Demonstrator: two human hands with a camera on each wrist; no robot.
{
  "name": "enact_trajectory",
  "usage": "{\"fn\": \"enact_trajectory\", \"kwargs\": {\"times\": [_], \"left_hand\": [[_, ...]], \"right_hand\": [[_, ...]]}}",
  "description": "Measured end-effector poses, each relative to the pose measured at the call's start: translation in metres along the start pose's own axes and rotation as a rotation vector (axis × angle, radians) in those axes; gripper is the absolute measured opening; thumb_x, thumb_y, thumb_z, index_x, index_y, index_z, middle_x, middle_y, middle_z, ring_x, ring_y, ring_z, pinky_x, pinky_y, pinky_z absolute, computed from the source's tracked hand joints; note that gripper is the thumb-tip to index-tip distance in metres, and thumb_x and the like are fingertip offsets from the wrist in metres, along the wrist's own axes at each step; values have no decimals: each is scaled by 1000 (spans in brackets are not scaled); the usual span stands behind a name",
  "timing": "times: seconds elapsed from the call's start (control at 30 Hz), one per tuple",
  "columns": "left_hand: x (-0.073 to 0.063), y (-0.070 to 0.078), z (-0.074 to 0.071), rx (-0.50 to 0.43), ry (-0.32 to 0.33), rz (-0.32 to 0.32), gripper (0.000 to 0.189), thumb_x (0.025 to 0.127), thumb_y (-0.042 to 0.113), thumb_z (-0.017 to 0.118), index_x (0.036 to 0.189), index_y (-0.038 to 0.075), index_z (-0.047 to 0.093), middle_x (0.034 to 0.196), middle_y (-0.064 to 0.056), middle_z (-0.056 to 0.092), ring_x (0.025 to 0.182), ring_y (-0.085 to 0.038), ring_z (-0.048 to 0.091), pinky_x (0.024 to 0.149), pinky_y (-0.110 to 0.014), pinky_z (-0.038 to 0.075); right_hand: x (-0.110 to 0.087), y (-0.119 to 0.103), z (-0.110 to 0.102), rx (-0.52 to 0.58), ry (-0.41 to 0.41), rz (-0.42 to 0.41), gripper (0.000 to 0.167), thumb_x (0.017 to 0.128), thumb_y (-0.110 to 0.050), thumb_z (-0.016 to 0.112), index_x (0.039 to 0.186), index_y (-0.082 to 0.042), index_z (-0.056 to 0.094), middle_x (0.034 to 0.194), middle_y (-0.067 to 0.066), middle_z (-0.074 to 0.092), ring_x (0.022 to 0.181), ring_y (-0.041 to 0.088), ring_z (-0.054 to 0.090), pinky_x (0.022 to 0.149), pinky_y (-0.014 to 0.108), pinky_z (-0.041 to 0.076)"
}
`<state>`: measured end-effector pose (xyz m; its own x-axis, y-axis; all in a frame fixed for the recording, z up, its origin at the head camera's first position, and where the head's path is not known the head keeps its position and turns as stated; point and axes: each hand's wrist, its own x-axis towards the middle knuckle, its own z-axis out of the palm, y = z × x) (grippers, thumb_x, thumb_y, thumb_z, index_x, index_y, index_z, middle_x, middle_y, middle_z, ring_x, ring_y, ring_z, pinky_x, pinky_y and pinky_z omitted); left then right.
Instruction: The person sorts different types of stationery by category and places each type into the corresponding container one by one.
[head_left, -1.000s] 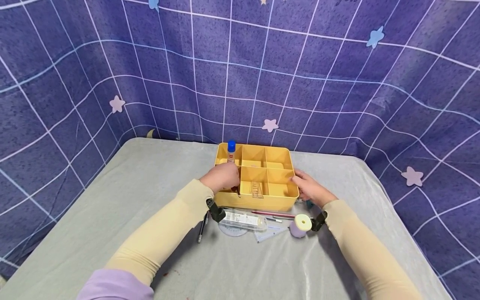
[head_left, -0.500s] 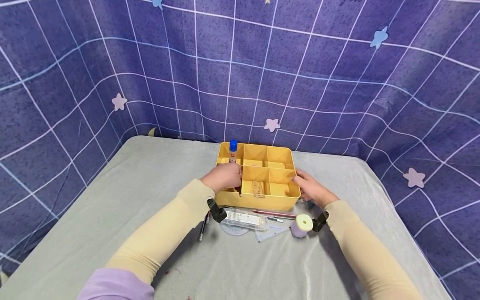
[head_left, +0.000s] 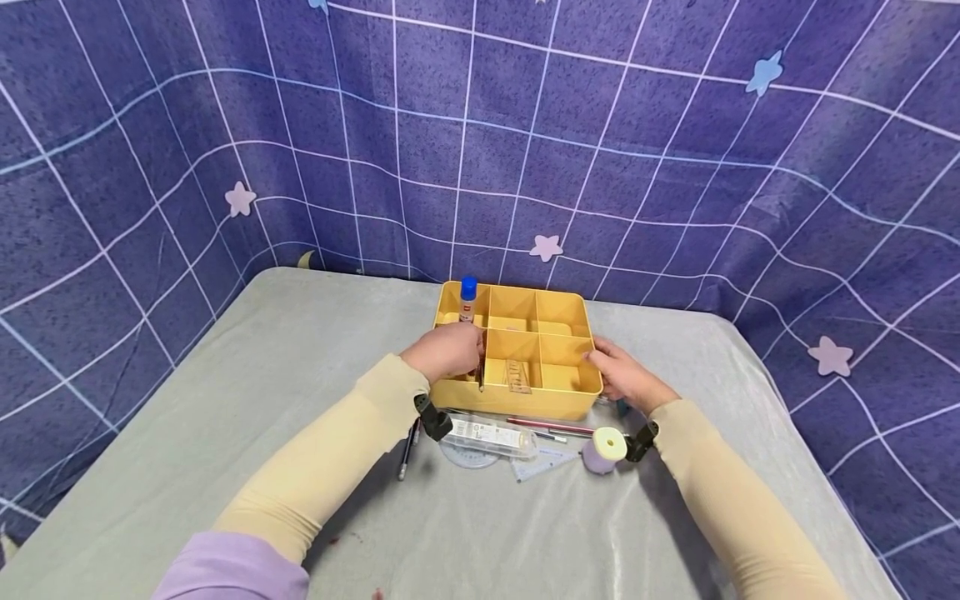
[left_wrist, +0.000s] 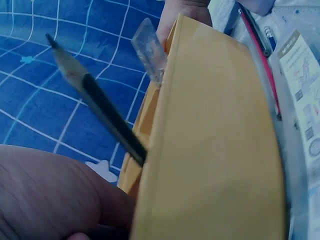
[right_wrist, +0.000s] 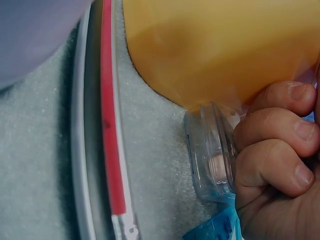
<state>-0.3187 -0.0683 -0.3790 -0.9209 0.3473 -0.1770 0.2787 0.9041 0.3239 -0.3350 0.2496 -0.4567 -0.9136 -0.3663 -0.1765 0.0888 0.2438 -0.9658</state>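
Observation:
A yellow six-compartment box (head_left: 517,406) stands at the back of the table. My right hand (head_left: 626,375) grips its right wall, thumb over the rim and fingers curled outside in the right wrist view. My left hand (head_left: 447,350) is curled down into the front-left compartment, its fingertips hidden. Beside those fingers a dark pencil (left_wrist: 102,107) sticks up, sharpened tip outward, leaning over the front wall. A blue-capped glue stick (head_left: 468,298) stands in the back-left compartment. A clear ruler-like piece (head_left: 517,377) leans in the front-middle compartment.
Before the box lie a clear labelled case (head_left: 487,437), a protractor (head_left: 467,457), a set square (head_left: 542,467), a red pencil (head_left: 555,427) and dark pencils (head_left: 406,457). A purple cylinder (head_left: 604,454) with a yellow top stands right. A clear container (right_wrist: 207,160) lies by the box.
The pencil by my left fingers has swung from slanting to nearly upright in the head view. My right hand keeps its grip on the box. The head view has shifted slightly.

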Motion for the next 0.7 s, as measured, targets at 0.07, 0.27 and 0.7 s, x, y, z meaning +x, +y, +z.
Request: {"fn": "enact_trajectory", "kwargs": {"times": [0.07,0.27,0.7], "left_hand": [[-4,-2,-7,-7,18,8,14,98,11,58,93,10,71,97,-3,68,81,-19,60,71,-33,50],[-18,-16,-47,-127,158,16,32,89,4,47,114,6,68,117,-8,68,100,-24,60,89,-39,51],[-23,-86,-23,-288,0,-161,13,89,7,47,79,8,54,62,-2,53,49,-14,54,47,-26,47]], "right_hand": [[0,-1,1,-1,-3,2,41,102,-19,41,139,-1,37,66,5,42,40,6,30,36,20,25],[1,-4,0,-6,3,3,44,101,-19,42,142,-3,37,68,5,47,41,7,32,37,20,27],[1,-1,0,-12,1,7,44,102,-19,42,143,-2,36,64,1,47,40,5,31,36,20,26]]}}
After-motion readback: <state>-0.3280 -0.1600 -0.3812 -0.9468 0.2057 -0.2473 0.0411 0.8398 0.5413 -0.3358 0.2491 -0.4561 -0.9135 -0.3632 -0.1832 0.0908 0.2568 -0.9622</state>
